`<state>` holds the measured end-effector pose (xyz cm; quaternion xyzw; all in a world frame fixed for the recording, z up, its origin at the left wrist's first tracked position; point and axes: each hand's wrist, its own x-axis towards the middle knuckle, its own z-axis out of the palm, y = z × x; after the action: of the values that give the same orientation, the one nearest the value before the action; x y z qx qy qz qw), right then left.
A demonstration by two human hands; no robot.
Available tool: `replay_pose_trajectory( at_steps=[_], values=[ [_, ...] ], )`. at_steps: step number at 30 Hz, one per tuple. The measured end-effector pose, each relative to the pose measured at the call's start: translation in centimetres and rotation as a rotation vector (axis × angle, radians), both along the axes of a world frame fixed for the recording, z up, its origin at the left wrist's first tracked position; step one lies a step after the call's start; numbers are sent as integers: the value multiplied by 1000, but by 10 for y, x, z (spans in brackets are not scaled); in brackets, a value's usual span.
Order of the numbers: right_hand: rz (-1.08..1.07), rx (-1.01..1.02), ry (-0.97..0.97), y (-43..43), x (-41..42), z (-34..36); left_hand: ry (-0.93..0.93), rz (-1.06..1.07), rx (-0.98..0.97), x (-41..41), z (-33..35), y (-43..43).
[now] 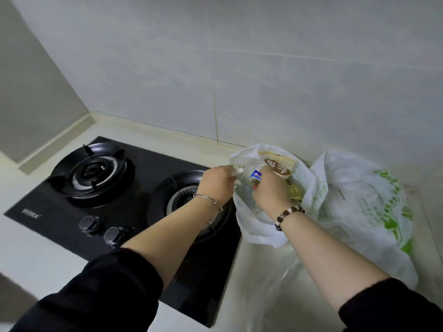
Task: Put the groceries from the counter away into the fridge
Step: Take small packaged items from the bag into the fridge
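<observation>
Gripping the rim of the white bag (pixel 254 231) at its nine o'clock edge, the left hand (pixel 219 182) had its fingers curled tight on the plastic and held the mouth wide. The right hand (pixel 271 194) was sunk into the opening, fingertips buried among the groceries, so whether they clasped anything could not be told. A blue-labelled packet (pixel 256 174) sat right at that hand's eleven o'clock, close against the knuckles, and a tan package (pixel 278 164) with a brown label lay at its twelve o'clock, deeper in the bag. The bag itself stood on the pale counter (pixel 36 259) at three o'clock of the black gas hob (pixel 134 188), with a second bag (pixel 359 200), printed green, just beside it at its three o'clock.
</observation>
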<state>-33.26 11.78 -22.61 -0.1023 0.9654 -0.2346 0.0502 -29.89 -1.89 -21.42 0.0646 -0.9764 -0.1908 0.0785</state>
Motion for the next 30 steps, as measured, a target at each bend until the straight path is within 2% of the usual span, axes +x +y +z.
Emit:
replay_pose_trajectory(
  at_steps=[6, 10, 16, 23, 30],
  values=[
    [177, -210, -62, -72, 33, 30, 80, 297, 80, 83, 45, -60],
    [398, -282, -224, -138, 83, 51, 120, 533, 106, 152, 69, -103],
    [610, -485, -476, -222, 191, 86, 196, 858, 175, 278, 99, -154],
    [964, -546, -532, -309, 375, 128, 299, 1190, 57, 481, 138, -195],
    [1309, -636, -564, -333, 612, 168, 369, 1534, -193, 720, 172, -168]
  ],
)
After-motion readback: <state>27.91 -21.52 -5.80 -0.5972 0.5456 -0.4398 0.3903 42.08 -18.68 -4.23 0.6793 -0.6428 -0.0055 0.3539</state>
